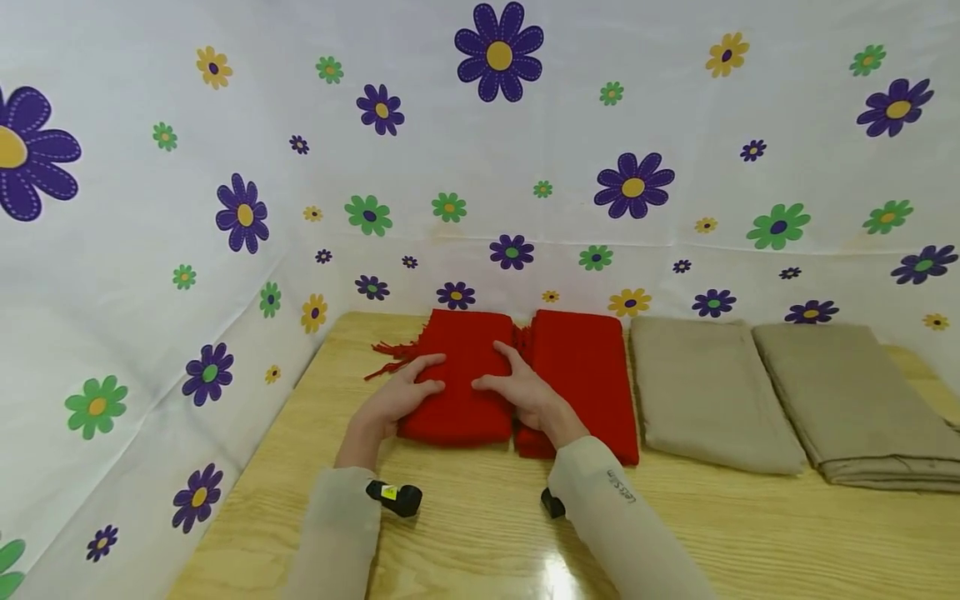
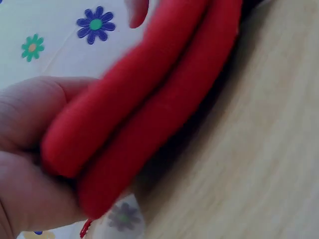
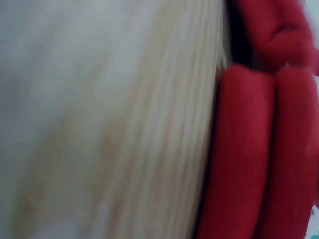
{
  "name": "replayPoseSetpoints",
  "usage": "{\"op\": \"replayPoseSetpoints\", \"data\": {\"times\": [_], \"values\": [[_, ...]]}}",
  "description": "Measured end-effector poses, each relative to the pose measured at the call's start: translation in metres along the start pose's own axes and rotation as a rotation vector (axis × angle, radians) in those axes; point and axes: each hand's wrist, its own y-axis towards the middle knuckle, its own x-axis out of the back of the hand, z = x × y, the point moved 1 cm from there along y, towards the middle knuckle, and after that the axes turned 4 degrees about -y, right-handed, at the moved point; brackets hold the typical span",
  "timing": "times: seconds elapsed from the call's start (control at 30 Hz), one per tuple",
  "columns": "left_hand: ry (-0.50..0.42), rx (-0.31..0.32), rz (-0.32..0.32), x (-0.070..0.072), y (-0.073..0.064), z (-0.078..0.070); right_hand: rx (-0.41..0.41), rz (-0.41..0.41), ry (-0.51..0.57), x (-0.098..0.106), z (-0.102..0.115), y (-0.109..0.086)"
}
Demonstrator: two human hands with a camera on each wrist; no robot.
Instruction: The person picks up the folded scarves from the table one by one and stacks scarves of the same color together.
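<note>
the left red cloth (image 1: 459,408) is on the table (image 1: 472,525), far left. the left hand (image 1: 396,398) grips its left side; the right hand (image 1: 531,398) touches the right, but i can't tell if it grips. hold both sides evenly so it stays neat.

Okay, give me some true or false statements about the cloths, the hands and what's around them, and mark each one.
1. The left hand and right hand both touch the leftmost red cloth. True.
2. That cloth is spread out in a single layer. False: it is folded in layers.
3. Two beige cloths lie to the right of the other red cloth. True.
4. The fringe left of the leftmost red cloth is beige. False: it is red.
5. A plain black surface lies under the cloths. False: it is a wood-grain table.
6. The white backdrop carries flowers. True.
</note>
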Motion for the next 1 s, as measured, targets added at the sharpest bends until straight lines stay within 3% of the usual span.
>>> {"op": "replayPoseSetpoints", "data": {"times": [0.13, 0.3, 0.43, 0.57, 0.73, 0.83, 1.0], "values": [[0.009, -0.004, -0.023, 0.002, 0.002, 0.005, -0.044, 0.002, 0.0, -0.002, -0.002, 0.003], [0.031, -0.05, -0.07, 0.005, 0.006, 0.005, -0.022, -0.02, -0.015, -0.006, -0.003, 0.004], [0.127, -0.146, -0.107, 0.003, 0.006, 0.0, 0.037, -0.083, -0.111, -0.01, -0.002, 0.001], [0.263, -0.28, -0.154, 0.002, 0.003, -0.005, 0.122, -0.195, -0.303, -0.015, 0.0, 0.0], [0.332, -0.413, -0.141, -0.001, 0.004, -0.005, 0.192, -0.291, -0.401, -0.016, 0.004, -0.001], [0.334, -0.405, -0.119, -0.003, 0.003, -0.003, 0.208, -0.285, -0.422, -0.015, 0.005, -0.002], [0.326, -0.331, -0.102, -0.007, 0.003, -0.001, 0.222, -0.247, -0.478, -0.013, 0.005, -0.003]]}}
